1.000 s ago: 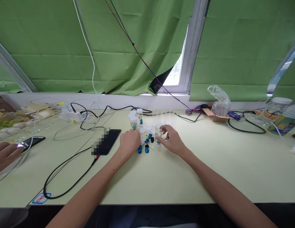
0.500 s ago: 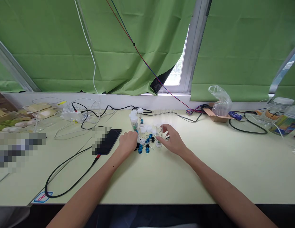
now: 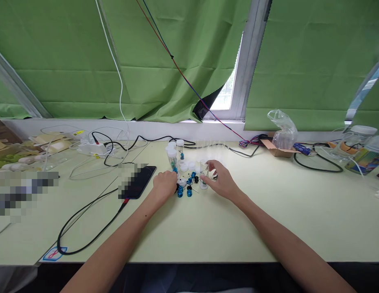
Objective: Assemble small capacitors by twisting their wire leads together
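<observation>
My right hand point(image 3: 221, 180) holds a clear plastic tube point(image 3: 204, 173) upright on the table between thumb and fingers. My left hand point(image 3: 165, 183) is closed, its curled fingertips at the left edge of a pile of small parts; what they pinch is hidden. The pile has shiny blue round pieces point(image 3: 189, 193), black round pieces point(image 3: 196, 179) and thin pins. Loose white caps point(image 3: 191, 165) lie just behind it. Capped clear tubes point(image 3: 172, 155) with small green and blue pieces inside stand beyond my left hand. Another capped tube point(image 3: 180, 149) stands beside them.
Several clear tubes point(image 3: 209, 149) stand at the back. A black phone point(image 3: 142, 182) with a looping black cable point(image 3: 85, 202) lies to the left. Far right are an open cardboard box point(image 3: 277, 152) with a plastic bag point(image 3: 285, 136) and lidded jars point(image 3: 364, 142).
My left hand has shifted very slightly at the edge of the pile. My right hand and its tube stay in place.
</observation>
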Motion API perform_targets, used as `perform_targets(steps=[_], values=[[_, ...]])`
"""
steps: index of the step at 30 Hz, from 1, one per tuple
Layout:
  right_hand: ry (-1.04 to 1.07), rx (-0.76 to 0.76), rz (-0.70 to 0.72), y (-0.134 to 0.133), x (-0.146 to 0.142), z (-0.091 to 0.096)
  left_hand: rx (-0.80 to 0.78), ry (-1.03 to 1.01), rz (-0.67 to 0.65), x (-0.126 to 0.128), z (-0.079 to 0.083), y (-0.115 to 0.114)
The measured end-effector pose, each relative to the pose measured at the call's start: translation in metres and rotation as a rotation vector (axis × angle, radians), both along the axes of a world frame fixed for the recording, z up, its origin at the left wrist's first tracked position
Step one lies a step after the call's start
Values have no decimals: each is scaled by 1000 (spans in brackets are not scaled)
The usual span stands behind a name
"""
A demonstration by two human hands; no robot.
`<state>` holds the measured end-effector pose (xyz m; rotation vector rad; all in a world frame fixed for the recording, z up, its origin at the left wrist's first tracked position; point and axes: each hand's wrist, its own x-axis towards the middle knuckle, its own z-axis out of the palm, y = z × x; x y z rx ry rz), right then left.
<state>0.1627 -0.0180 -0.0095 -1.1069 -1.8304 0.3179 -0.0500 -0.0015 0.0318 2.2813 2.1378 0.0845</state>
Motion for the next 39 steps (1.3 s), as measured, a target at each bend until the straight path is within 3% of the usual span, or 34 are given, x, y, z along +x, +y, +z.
perform_targets(steps=[5, 16, 21, 24, 26, 28, 34, 39], values=[[-8, -1, -4, 0, 0, 0, -28, 126, -11, 0, 2, 1], [-43, -70, 22, 2, 1, -4, 5, 161, 14, 7, 9, -8], [-60, -84, 46, 2, 0, -5, 131, 161, -25, 14, 13, -16], [-78, -90, 57, 1, -1, -4, 345, -39, -228, 19, 12, -12], [-94, -104, 65, 0, -2, -3, 520, -303, -350, 20, 9, -9], [-104, -122, 65, -1, -3, -3, 568, -554, -425, 21, 7, -7], [-109, -116, 81, -4, -4, -1, 228, -1216, -448, 28, 1, -9], [-113, -97, 94, -4, -5, -1, 28, -1475, -420, 33, -4, -5]])
